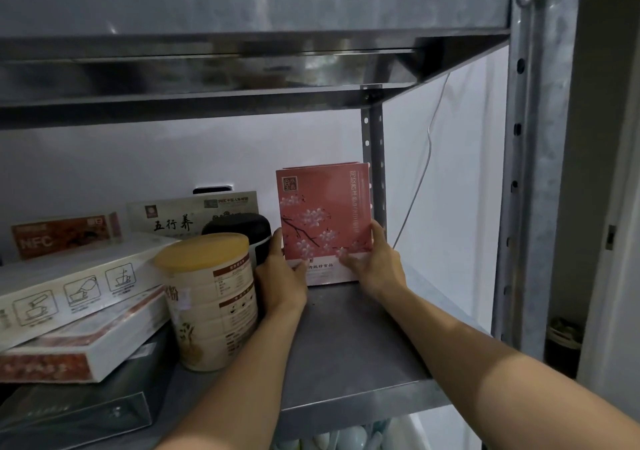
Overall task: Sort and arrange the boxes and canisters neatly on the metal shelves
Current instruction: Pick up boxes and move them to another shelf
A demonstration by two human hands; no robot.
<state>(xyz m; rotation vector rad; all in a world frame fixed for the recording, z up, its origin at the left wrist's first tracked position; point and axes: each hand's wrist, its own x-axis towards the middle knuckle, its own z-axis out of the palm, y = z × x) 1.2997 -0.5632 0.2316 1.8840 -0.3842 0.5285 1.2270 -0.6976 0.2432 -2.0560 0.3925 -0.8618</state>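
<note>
While the pink box point(323, 223) stood upright at the far right of the metal shelf point(346, 339), long axis vertical, the left hand point(280, 276) and right hand point(372, 262) each clasped a lower edge, the cream canister point(209, 299) near-left.

A plain white wall point(138, 159) is seen behind the grey metal shelving unit point(346, 339), lit pretty dimly and evenly. A perforated galvanised steel upright point(533, 172) is bolted at the right, with a second holed post point(374, 131) at the back. A thin white cable point(429, 138) is hung down the wall.
</note>
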